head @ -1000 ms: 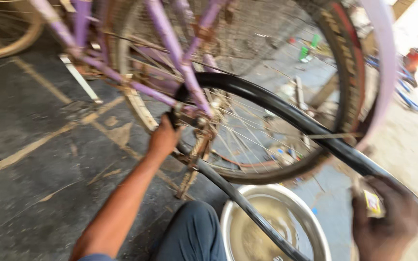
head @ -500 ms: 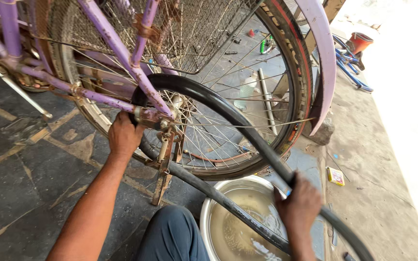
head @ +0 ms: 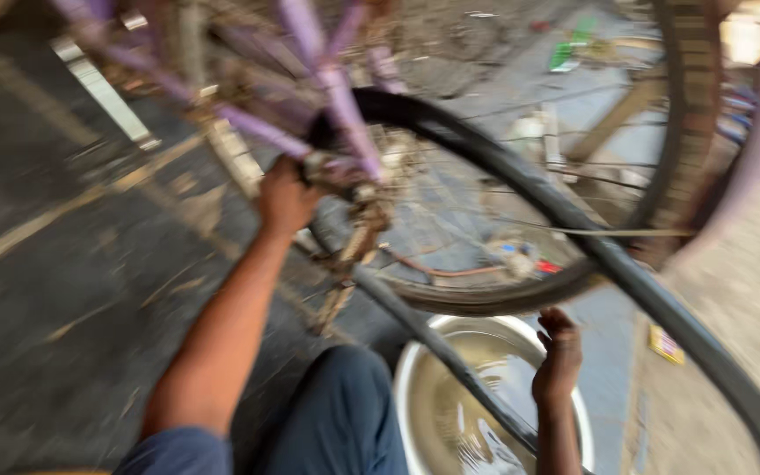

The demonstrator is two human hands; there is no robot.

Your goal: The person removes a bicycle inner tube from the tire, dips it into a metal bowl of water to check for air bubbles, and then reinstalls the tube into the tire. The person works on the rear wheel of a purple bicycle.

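The left hand [head: 285,198] is clenched around the black inner tube [head: 521,189] where it loops past the hub of the purple bicycle's rear wheel [head: 565,176], far and left of centre. The tube arcs right and comes back near, crossing over a metal basin [head: 415,387] of water on the ground. The right hand [head: 559,356] is at the basin's right side, fingers curled on the lower run of the tube — the blur hides how firmly it grips. The floor [head: 63,290] is dark, worn concrete with pale painted lines; to the far right the ground is sandy and sunlit, with bits of litter.
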